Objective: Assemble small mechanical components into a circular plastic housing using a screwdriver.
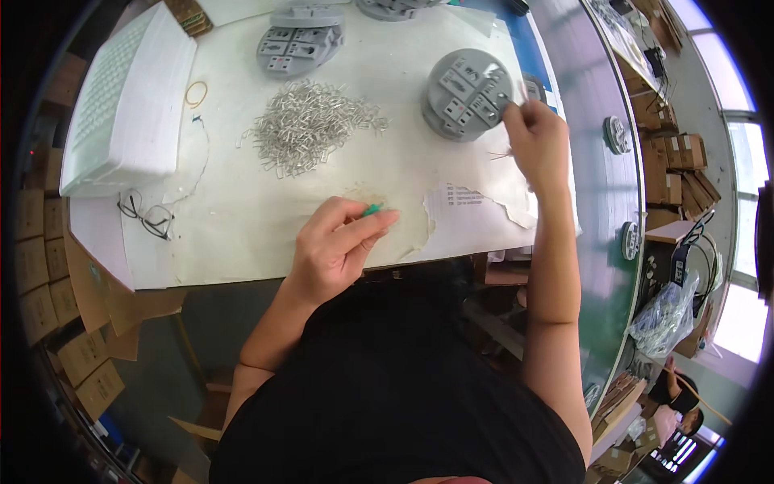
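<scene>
Near the front edge of the table, my left hand (330, 246) is closed, pinching a small green piece (372, 210) between thumb and fingertips. My right hand (538, 143) is raised at the right side, its fingers curled together beside a stack of round grey discs (468, 90) with raised block-like parts on top. What those fingers hold, if anything, is blurred and too small to name. Left of the stack lies a loose heap of small silvery bent pieces (302, 129). Torn printed paper (476, 211) lies between my hands at the table's front.
More grey discs (300, 50) stand at the back of the table (230, 234). A white foam block (133, 105), a rubber band (196, 94) and eyeglasses (147, 216) are on the left. Beyond the right edge runs a greenish surface (597, 242) with several discs along it. Another person (677, 395) is far right.
</scene>
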`<state>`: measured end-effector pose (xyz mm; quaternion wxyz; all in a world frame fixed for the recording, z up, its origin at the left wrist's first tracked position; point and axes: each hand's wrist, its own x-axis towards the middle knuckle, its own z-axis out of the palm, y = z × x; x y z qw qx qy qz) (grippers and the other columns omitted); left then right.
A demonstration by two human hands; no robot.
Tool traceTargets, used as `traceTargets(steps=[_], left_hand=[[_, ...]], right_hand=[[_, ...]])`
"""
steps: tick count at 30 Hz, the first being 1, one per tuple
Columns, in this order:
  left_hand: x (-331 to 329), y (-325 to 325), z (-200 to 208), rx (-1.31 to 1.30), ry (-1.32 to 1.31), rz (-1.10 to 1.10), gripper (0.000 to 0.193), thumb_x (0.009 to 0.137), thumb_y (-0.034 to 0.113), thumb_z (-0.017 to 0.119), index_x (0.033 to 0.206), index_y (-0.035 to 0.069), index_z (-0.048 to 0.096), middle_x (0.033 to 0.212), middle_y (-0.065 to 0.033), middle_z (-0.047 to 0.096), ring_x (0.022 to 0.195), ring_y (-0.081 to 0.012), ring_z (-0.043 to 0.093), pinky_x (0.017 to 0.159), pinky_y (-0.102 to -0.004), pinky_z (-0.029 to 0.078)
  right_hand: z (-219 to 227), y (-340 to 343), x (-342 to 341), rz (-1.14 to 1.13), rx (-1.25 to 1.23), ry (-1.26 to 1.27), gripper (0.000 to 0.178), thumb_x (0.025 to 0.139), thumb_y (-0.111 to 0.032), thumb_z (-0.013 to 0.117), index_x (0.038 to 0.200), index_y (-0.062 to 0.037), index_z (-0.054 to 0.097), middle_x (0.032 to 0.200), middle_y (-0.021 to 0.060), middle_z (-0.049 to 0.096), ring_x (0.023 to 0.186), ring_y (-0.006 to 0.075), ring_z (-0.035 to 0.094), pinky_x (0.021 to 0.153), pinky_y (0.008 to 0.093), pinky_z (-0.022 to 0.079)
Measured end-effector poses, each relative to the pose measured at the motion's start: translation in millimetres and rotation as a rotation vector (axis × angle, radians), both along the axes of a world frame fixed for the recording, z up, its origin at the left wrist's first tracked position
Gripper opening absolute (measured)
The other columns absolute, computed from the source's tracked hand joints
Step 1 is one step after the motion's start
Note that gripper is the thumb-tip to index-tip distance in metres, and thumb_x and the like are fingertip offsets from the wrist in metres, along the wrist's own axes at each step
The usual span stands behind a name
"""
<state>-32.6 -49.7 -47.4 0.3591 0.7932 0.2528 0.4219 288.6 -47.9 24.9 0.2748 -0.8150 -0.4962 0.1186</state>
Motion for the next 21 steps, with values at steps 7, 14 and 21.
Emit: traceTargets(steps=[7, 14, 21], left_hand=[[-13, 8, 19, 0.011, 0.158, 0.149, 0.079, 0.072, 0.027, 0.099, 0.143, 0.01, 0.07, 0.125, -0.0146, 0.065, 0.113, -0.0333, 0.065, 0.095, -0.0419, 0.055], [-9, 9, 18, 0.028, 0.348, 0.048, 0.091, 0.068, 0.033, 0.099, 0.149, 0.011, 0.063, 0.131, -0.0137, 0.062, 0.12, -0.0344, 0.061, 0.102, -0.0472, 0.051], [-9, 6, 11, -0.031, 0.307, 0.004, 0.089, 0.065, 0.03, 0.1, 0.145, 0.011, 0.065, 0.129, -0.0136, 0.063, 0.117, -0.0345, 0.063, 0.101, -0.0462, 0.052]], right_hand=[[-16, -47, -87, 0.479, -0.223, -0.089, 0.023, 0.094, -0.017, 0.077, 0.081, 0.0013, 0.07, 0.06, 0.0159, 0.061, 0.052, 0.0319, 0.055, 0.057, 0.0412, 0.049], [-12, 52, -79, 0.621, -0.072, -0.284, 0.018, 0.091, -0.021, 0.077, 0.104, -0.0082, 0.076, 0.106, 0.0145, 0.075, 0.099, 0.0375, 0.073, 0.081, 0.0496, 0.058], [-24, 69, -86, 0.605, -0.224, -0.216, 0.014, 0.091, -0.015, 0.072, 0.102, -0.0071, 0.077, 0.098, 0.0142, 0.077, 0.093, 0.0382, 0.073, 0.081, 0.0485, 0.057]])
